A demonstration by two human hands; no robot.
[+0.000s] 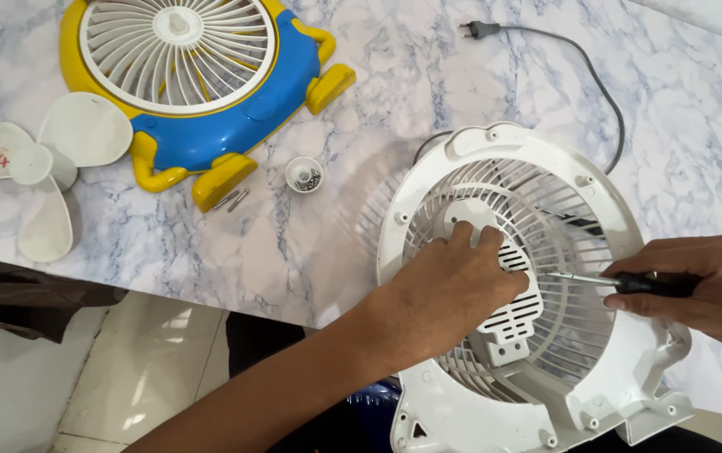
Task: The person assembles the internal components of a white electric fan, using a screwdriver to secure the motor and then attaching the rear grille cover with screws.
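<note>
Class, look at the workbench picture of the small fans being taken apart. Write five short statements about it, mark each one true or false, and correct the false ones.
1. The right hand holds a black-handled screwdriver. True.
2. The left hand rests on the round white plastic fan grille housing. True.
3. The white three-blade plastic propeller is mounted inside the white housing. False: it lies loose on the marble-patterned tabletop, far left.
4. The small white round cap holding screws sits beside the blue and yellow plastic fan body. True.
5. The grey power cord's plug is in a socket. False: it lies unplugged on the tabletop.
</note>
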